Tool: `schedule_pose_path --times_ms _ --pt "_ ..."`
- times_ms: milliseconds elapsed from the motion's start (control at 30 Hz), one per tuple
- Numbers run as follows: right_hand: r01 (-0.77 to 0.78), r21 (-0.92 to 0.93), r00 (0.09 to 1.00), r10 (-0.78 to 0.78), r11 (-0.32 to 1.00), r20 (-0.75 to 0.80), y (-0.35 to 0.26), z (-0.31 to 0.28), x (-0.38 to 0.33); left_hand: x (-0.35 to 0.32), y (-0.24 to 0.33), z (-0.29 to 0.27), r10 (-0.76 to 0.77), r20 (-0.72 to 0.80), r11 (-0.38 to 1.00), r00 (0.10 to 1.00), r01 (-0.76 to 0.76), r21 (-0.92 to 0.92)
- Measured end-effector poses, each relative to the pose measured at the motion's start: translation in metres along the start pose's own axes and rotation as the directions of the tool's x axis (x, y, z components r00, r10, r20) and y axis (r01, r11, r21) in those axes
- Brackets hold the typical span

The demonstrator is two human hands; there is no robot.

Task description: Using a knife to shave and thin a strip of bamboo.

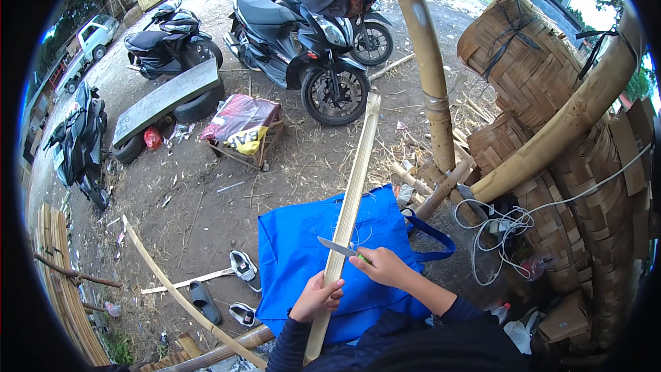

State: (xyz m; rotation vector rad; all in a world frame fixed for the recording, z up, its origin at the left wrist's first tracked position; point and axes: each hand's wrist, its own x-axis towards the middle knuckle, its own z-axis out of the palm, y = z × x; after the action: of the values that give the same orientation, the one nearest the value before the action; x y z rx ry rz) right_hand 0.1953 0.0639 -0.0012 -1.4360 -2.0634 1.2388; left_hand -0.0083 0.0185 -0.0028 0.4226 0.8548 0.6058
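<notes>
A long, pale split-bamboo strip [356,186] slants up and away from my lap. My left hand [318,297] is closed around its lower part. In my right hand [380,266] is a knife [337,246] with a green handle, my fingers wrapped round the grip. The blade points left and lies across the strip, just above my left hand; whether it bites into the bamboo I cannot tell. Beneath both hands a blue cloth bag [292,241] is spread over my lap, with a few thin shavings on it.
White cord [482,220] lies coiled at the right, beside rolled woven bamboo mats [527,62] and thick bamboo poles [430,62]. Shoes [244,270] and a sandal [204,302] sit left of the bag. Bamboo slats [58,269] are stacked far left. Motorbikes [303,48] stand ahead.
</notes>
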Motion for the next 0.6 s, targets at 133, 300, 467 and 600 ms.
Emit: schedule_pose_path --times_ms 133,300,467,600 --pt "0.038 -0.019 0.999 -0.038 0.999 -0.019 0.004 0.005 -0.001 -0.004 0.002 0.002 -0.019 -0.009 1.000 1.000 0.019 0.001" --pt "0.084 -0.144 0.993 -0.095 0.986 -0.072 0.000 0.006 -0.005 -0.008 -0.002 0.003 -0.027 -0.010 1.000 1.000 0.027 0.004" --pt "0.180 -0.300 0.971 -0.218 0.937 -0.099 -0.001 0.004 -0.004 -0.008 -0.009 0.002 0.019 -0.063 1.000 0.998 -0.019 0.016" --pt "0.215 -0.406 0.947 -0.292 0.888 -0.136 -0.002 -0.012 0.003 -0.006 -0.005 0.009 0.090 -0.071 0.992 0.993 -0.083 0.097"
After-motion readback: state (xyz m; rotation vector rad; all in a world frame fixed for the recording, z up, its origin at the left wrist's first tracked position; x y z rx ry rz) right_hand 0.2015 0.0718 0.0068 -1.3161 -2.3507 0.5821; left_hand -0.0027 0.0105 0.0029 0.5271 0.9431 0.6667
